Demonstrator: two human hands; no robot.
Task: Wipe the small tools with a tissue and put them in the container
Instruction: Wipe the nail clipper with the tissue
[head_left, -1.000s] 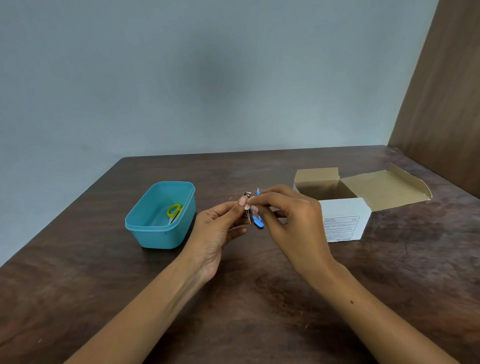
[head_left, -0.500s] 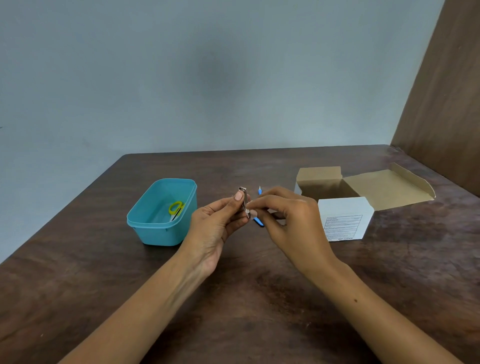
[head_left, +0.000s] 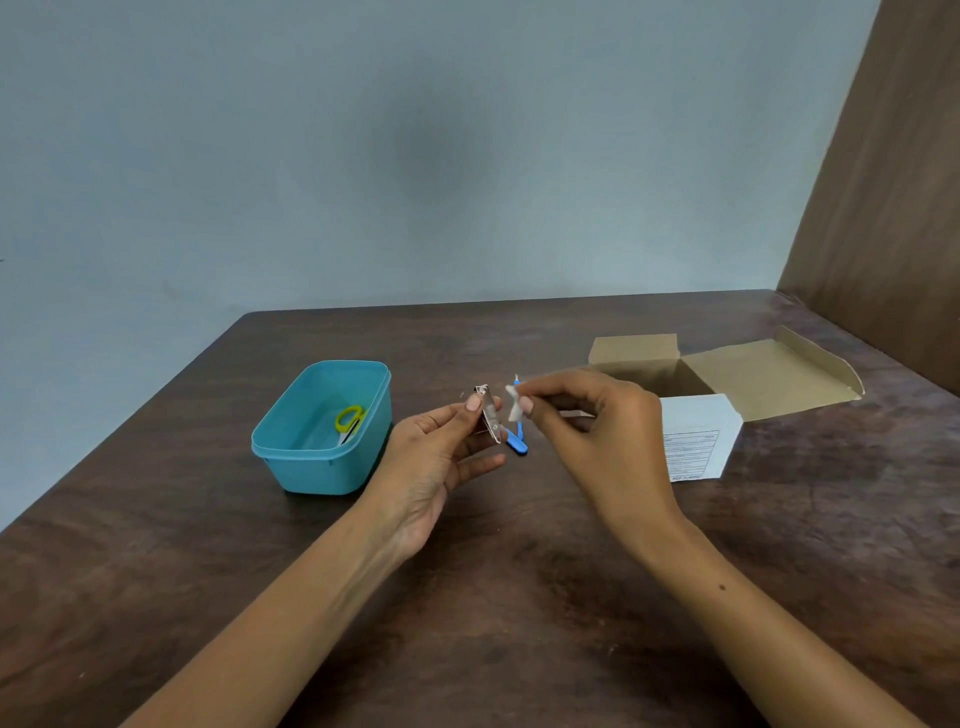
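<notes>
My left hand (head_left: 434, 457) holds a small silver nail clipper (head_left: 490, 415) upright between thumb and fingers, above the table. My right hand (head_left: 597, 431) pinches a small white piece of tissue (head_left: 513, 402) just right of the clipper, a small gap between them. A blue-handled small tool (head_left: 518, 441) lies on the table behind and below the clipper, partly hidden by the tissue. The teal plastic container (head_left: 291, 452) stands to the left with yellow-handled scissors (head_left: 350, 420) inside.
An open cardboard box (head_left: 769, 371) with white printed sides sits at the right, its flaps spread. The dark wooden table (head_left: 519, 597) ends at a grey wall behind and a brown panel at the far right.
My right hand has drawn the tissue off the clipper and a little to the right. The left hand has tilted the clipper slightly and kept its place.
</notes>
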